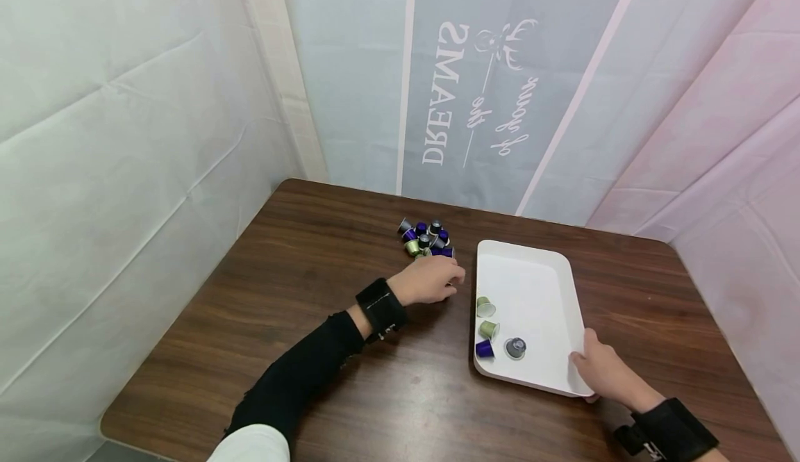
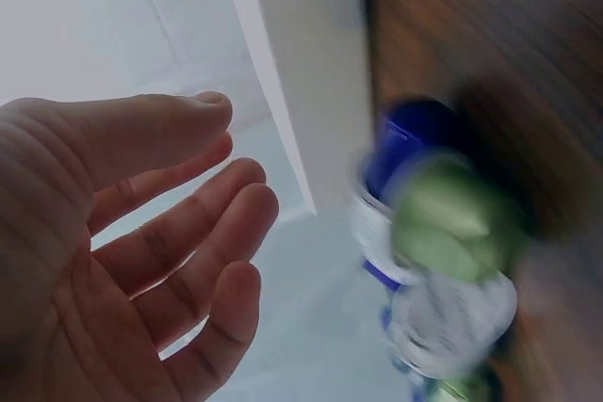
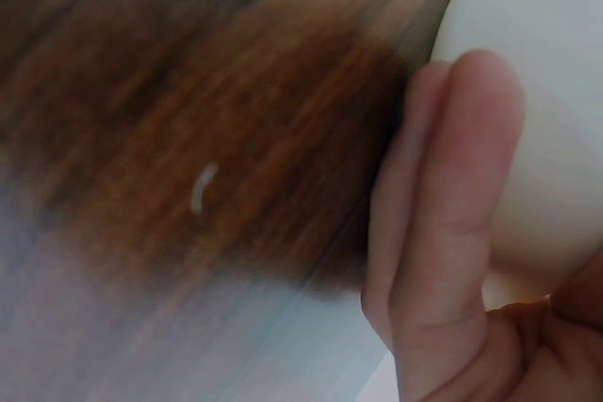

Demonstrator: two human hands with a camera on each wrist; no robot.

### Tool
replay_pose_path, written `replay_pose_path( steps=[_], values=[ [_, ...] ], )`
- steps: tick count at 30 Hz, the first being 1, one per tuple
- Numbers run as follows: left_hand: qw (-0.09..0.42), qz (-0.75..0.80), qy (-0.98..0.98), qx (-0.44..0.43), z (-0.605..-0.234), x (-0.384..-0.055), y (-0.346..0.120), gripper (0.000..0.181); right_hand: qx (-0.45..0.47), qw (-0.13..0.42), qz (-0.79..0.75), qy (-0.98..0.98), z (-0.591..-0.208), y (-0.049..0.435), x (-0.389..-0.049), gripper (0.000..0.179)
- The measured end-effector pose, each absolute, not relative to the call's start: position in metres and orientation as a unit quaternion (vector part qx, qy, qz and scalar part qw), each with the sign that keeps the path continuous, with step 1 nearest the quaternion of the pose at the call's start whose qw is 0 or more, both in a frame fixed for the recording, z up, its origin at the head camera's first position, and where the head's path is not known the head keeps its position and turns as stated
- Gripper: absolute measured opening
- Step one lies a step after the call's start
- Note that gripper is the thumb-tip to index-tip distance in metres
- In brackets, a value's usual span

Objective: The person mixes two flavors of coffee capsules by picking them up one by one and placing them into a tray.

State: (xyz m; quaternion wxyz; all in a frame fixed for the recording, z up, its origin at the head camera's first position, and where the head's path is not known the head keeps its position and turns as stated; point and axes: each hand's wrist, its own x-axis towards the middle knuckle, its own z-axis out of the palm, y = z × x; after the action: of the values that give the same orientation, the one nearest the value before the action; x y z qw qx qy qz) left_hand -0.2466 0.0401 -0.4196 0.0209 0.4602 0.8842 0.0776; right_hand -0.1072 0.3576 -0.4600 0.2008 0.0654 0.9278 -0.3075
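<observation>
My left hand (image 1: 428, 280) hovers at the near side of a heap of coffee capsules (image 1: 410, 246), its fingers loosely bent. In the left wrist view that hand's palm is bare, and a blurred green capsule (image 2: 457, 218) lies off to its right among blue and silver ones. My right hand (image 1: 606, 368) grips the near right corner of a white tray (image 1: 531, 281), thumb over the rim. The right wrist view shows its fingers (image 3: 452, 195) along the tray's outer side. Inside the tray are two green capsules (image 1: 489, 330), a purple capsule (image 1: 484, 349) and a grey capsule (image 1: 515, 348).
The brown wooden table (image 1: 300, 260) carries both the heap and the tray. A printed curtain (image 1: 350, 87) hangs behind its back edge, with a pale cloth (image 1: 125, 170) on the left side and a pinkish one (image 1: 737, 149) on the right.
</observation>
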Motion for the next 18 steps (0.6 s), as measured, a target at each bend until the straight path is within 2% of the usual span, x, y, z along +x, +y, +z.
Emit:
replay_pose_path(
  steps=[8,18],
  values=[
    [0.023,0.046,0.908,0.416,-0.441,-0.254,0.018,0.016,0.064,0.198,-0.310,0.928,-0.460,0.358,-0.107,0.046],
    [0.032,0.048,0.908,0.415,-0.450,-0.252,0.008,0.019,0.070,0.201,-0.308,0.927,-0.460,0.359,-0.108,0.047]
  ],
)
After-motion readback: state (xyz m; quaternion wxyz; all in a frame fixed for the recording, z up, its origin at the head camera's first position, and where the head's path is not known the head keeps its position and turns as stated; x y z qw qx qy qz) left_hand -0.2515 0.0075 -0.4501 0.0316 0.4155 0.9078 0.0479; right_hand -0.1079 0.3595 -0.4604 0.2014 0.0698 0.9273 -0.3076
